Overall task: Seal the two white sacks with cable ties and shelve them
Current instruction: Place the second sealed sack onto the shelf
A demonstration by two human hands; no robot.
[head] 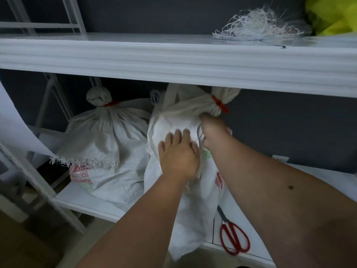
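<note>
Two white woven sacks stand on the lower white shelf (81,198). The left sack (108,136) is tied at its neck with a red cable tie (111,103). The right sack (173,120) leans with its neck to the right, closed by another red cable tie (219,103); its bottom hangs over the shelf's front edge. My left hand (178,153) lies flat on the front of the right sack, fingers spread. My right hand (212,132) is closed on the cloth just below that sack's neck.
Red-handled scissors (233,236) lie on the lower shelf to the right of the sack. The upper shelf (173,60) overhangs close above the sack necks and carries a tangle of white fibre strands (258,26) and something yellow-green (332,14). White frame uprights stand at the left.
</note>
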